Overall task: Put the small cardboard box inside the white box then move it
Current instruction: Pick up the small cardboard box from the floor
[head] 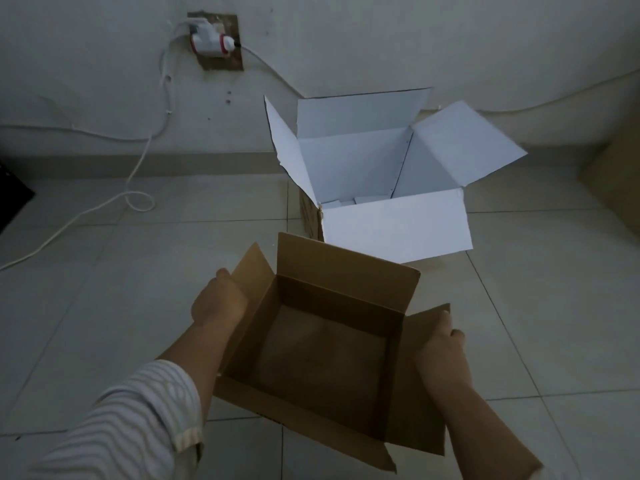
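The small cardboard box (pixel 322 351) is brown, empty, with all its flaps spread open. It is held up over the floor tiles between my two hands. My left hand (pixel 219 299) presses against its left flap and side. My right hand (pixel 441 344) grips its right flap and side. Beyond it, near the wall, the white box (pixel 398 223) stands on the floor with its four flaps open. Its white inside shows a few small white pieces at the bottom. The cardboard box's far flap nearly reaches the white box's near flap.
A white cable (pixel 138 199) trails over the floor at the left from a wall socket with a white plug (pixel 211 43). Another brown cardboard box (pixel 616 188) stands at the right edge. A dark object (pixel 10 199) sits at the left edge.
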